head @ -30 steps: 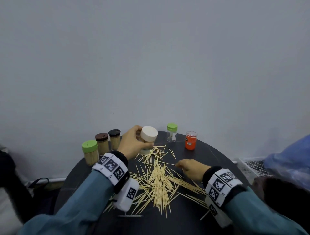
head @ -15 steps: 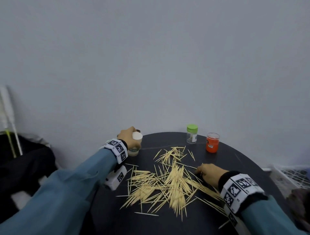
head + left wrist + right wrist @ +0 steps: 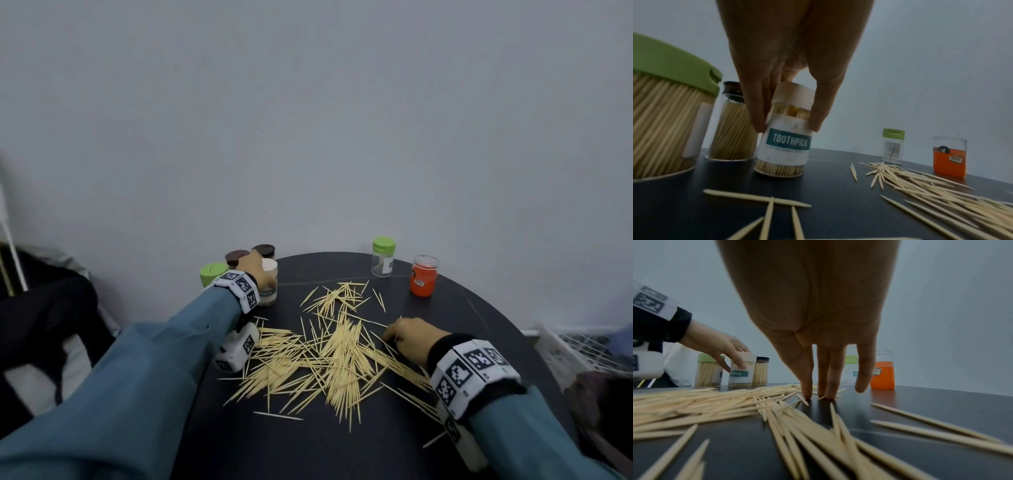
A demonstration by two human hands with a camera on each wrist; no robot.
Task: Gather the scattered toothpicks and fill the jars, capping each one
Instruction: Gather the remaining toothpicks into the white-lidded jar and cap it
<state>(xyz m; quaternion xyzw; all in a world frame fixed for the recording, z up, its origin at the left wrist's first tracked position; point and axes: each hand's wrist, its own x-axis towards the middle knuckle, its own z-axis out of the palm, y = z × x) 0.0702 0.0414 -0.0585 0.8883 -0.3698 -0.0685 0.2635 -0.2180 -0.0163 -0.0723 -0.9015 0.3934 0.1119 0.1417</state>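
A white-capped jar (image 3: 270,291) labelled TOOTHPICK (image 3: 786,146), full of toothpicks, stands at the table's back left. My left hand (image 3: 260,274) grips it from above, fingers and thumb around its upper half (image 3: 786,128). My right hand (image 3: 394,337) lies on the right side of the scattered toothpicks (image 3: 335,349), fingers straight with the tips touching the black table (image 3: 826,394). A near-empty clear jar with a green cap (image 3: 383,257) and an uncapped orange jar (image 3: 424,275) stand at the back right.
A filled green-lidded jar (image 3: 212,272) and two brown-lidded jars (image 3: 236,257) crowd right behind the white-capped one. The round black table (image 3: 308,445) ends close to the wall. A white wire basket (image 3: 575,349) sits off to the right, dark bags (image 3: 44,315) to the left.
My left hand carried the white-capped jar from above the pile to the back left and set it beside the filled jars. My right hand stayed on the toothpicks.
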